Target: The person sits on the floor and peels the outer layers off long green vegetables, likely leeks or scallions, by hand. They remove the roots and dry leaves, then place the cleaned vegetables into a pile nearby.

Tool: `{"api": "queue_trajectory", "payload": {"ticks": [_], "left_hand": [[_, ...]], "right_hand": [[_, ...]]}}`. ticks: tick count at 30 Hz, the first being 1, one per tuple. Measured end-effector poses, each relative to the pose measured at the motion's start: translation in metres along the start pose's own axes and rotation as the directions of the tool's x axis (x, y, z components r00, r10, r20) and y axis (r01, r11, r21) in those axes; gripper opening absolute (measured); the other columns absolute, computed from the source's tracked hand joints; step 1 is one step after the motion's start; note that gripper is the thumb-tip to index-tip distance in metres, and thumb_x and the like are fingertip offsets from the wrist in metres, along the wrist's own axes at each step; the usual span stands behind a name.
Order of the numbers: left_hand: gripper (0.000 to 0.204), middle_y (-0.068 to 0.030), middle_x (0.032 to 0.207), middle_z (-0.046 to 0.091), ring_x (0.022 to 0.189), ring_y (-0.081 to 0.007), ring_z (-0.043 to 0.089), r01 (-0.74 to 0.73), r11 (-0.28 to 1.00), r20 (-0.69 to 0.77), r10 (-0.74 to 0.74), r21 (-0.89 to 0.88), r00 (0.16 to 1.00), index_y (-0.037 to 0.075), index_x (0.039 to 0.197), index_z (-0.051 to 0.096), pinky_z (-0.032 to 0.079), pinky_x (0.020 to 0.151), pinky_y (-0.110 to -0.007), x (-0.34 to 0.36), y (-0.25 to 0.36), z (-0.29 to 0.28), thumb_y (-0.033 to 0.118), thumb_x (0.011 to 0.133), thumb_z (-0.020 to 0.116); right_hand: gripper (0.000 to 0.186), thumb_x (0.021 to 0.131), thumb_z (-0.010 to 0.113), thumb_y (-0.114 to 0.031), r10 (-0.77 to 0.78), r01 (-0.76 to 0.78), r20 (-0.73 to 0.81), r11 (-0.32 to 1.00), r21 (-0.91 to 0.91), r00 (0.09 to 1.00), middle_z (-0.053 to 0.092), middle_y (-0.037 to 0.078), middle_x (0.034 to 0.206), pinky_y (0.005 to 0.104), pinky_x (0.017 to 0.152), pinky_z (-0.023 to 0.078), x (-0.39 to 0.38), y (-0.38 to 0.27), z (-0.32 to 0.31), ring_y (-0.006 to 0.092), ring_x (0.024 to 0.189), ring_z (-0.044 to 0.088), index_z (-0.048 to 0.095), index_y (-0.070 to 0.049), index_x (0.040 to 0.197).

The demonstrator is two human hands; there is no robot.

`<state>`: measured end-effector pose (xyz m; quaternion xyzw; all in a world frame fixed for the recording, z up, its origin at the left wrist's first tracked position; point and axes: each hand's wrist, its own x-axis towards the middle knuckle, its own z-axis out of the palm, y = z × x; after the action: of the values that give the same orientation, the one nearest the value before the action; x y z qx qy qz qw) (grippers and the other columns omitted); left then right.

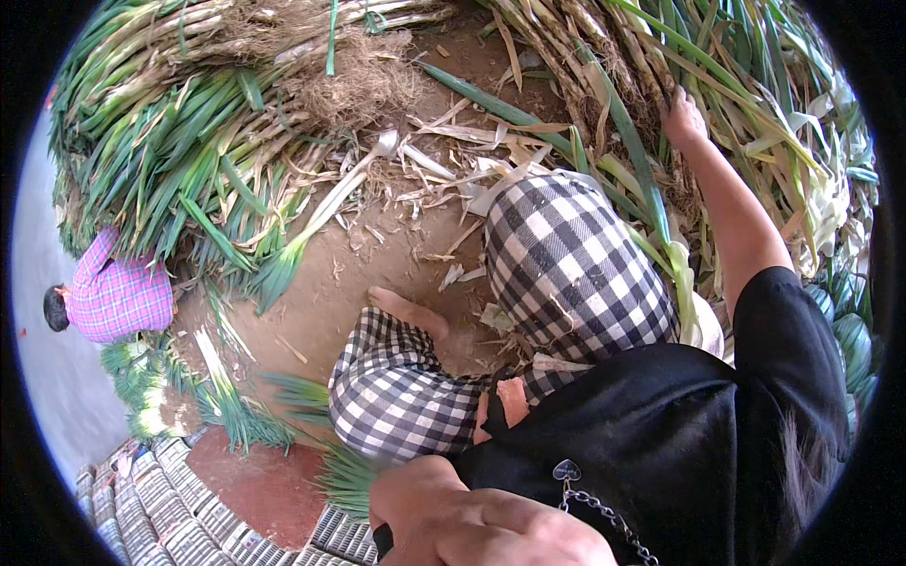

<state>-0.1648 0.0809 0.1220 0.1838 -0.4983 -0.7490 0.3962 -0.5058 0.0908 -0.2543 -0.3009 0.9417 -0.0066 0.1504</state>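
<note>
Across the upper left of the earth floor lies a broad heap of leeks (203, 132), roots toward the middle, green tops spilling outward. Opposite it, a second heap of leeks (755, 113) fills the upper right. At lower left are rows of grey slotted blocks (151, 500); whether they are trays, and what they might hold, I cannot tell, and no other container is plain. Beside the left heap, a co-worker in a plaid shirt (123, 288) bends low. Checked trousers (576, 264) cover the person's bent legs, between the heaps. A single leek (321, 212) lies slantwise near the left heap. The right hand (684, 123) reaches into the right heap, fingers narrowed at the stalks; its grip is unclear. The left hand (519, 528) looms near the lens, curled, its fingers cut off, so I cannot tell what it holds. A hard pull could tear leaves or drag neighbours along, because the stalks lie crossed and their roots tangle. Pale leaf scraps (453, 141) might slip underfoot.
</note>
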Motion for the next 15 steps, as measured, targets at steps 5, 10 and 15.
{"api": "queue_trajectory", "payload": {"ticks": [5,10,15], "left_hand": [[0.017,-0.0029,0.065,0.055,0.062,-0.0086,0.053,-0.110,0.990,-0.213,0.088,-0.093,0.973,0.009,0.060,0.047,0.047,0.058,-0.023,0.014,-0.014,0.006,0.008,0.070,0.060],[0.018,-0.0030,0.068,0.056,0.061,-0.0101,0.054,0.310,0.690,-0.392,-0.042,0.654,0.919,0.009,0.058,0.047,0.047,0.054,-0.020,0.005,0.026,0.051,0.004,0.070,0.059],[0.015,-0.0015,0.069,0.057,0.063,-0.0115,0.054,-0.060,0.998,0.153,0.060,-0.002,0.986,0.007,0.059,0.049,0.048,0.052,-0.023,0.003,0.028,-0.009,0.003,0.069,0.059]], "right_hand": [[0.058,0.071,0.059,-0.035,-0.137,0.122,0.152,0.987,0.107,0.979,0.051,0.019,0.097,0.0356,0.078,0.039,0.030,0.011,-0.005,0.0279,0.091,0.050,0.038,0.000,0.112],[0.029,0.075,0.052,-0.022,-0.183,-0.085,0.265,0.651,0.754,0.947,0.058,0.010,0.079,0.0305,0.060,0.041,0.009,-0.021,-0.077,0.0159,0.065,0.051,0.052,0.002,0.092],[0.027,0.074,0.054,-0.026,-0.232,-0.060,0.254,0.615,0.786,0.939,0.048,0.002,0.057,0.0276,0.058,0.036,-0.038,0.024,-0.122,0.0095,0.054,0.040,0.054,-0.003,0.061]]}}
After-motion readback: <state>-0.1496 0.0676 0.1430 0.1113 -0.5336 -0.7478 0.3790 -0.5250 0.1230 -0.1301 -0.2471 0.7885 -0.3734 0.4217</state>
